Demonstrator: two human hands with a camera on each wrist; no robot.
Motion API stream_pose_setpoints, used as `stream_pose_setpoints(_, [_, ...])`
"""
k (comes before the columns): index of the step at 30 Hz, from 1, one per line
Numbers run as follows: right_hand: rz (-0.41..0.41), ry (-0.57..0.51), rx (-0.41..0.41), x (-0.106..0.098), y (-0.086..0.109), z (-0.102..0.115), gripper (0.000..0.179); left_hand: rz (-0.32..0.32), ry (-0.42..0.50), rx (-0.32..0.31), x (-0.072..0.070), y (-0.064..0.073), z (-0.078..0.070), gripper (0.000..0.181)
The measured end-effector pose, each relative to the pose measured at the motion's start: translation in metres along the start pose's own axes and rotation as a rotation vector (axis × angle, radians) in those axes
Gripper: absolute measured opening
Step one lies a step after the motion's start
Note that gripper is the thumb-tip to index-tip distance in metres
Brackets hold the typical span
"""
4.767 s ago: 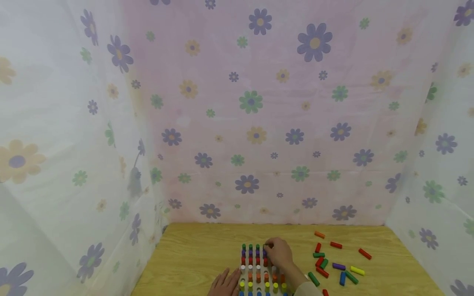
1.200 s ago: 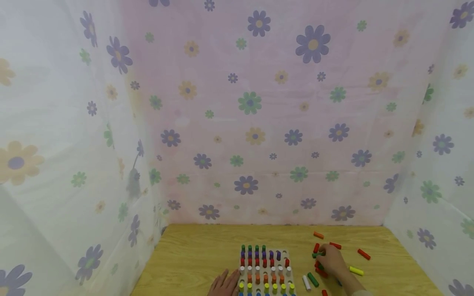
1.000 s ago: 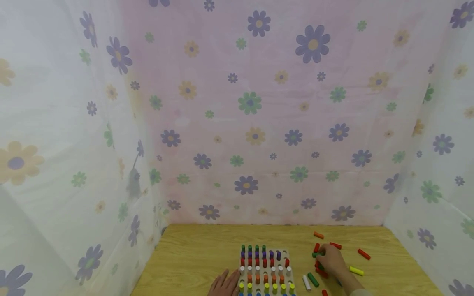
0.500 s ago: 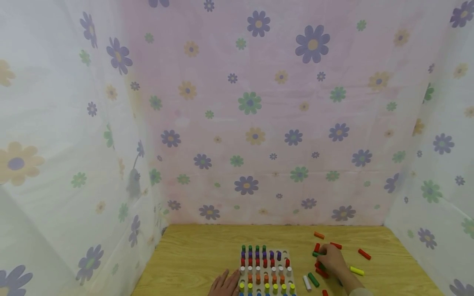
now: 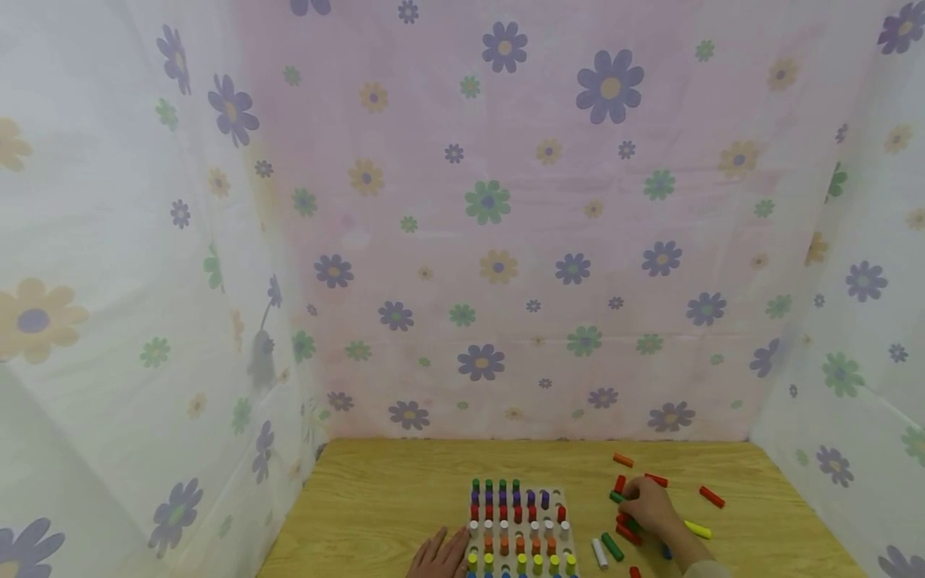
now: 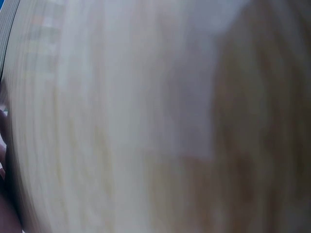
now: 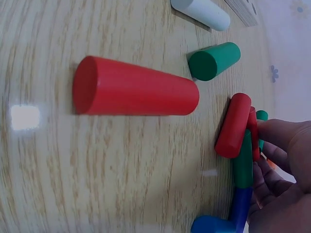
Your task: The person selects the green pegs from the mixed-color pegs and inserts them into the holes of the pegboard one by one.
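Flower-print sheets (image 5: pixel 499 233) surround a wood-grain table (image 5: pixel 383 474). On it, a board (image 5: pixel 564 541) carries rows of upright pegs (image 5: pixel 503 527); loose pegs (image 5: pixel 711 497) lie scattered to its right. The left hand (image 5: pixel 439 554) rests flat, fingers straight, at the board's left edge. The right hand (image 5: pixel 648 507) dips among the loose pegs, thumb near fingers, at a green peg (image 5: pixel 617 497); whether it pinches one, I cannot tell.

Left grip (image 5: pixel 438 554) flat, fingers extended; right grip (image 5: pixel 646 504) pinching, fingers and thumb bent.
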State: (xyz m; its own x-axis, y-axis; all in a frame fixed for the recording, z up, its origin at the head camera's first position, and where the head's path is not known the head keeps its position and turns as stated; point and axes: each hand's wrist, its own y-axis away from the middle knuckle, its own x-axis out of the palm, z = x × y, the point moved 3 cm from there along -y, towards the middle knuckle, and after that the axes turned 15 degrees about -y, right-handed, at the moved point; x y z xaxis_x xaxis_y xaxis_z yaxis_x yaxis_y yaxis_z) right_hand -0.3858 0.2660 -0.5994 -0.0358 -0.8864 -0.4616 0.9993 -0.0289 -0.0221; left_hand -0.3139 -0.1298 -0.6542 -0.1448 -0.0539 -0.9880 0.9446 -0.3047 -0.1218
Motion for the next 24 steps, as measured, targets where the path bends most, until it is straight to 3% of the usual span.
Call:
stream_pose_setpoints(4, [0.013,-0.006,0.008,-0.001,0.001,0.002,0.011,-0.03,-0.009,0.003,0.001,0.001,0.0,0.054])
stream_pose_setpoints(16, [0.015,0.0,0.002,-0.004,-0.003,-0.008,0.011,0.024,-0.003,0.005,0.004,-0.001,0.0,0.058])
stream_pose_setpoints(24, [0.023,-0.054,-0.042,-0.011,0.003,0.005,0.014,0.029,-0.014,0.026,0.001,0.001,0.0,0.059])
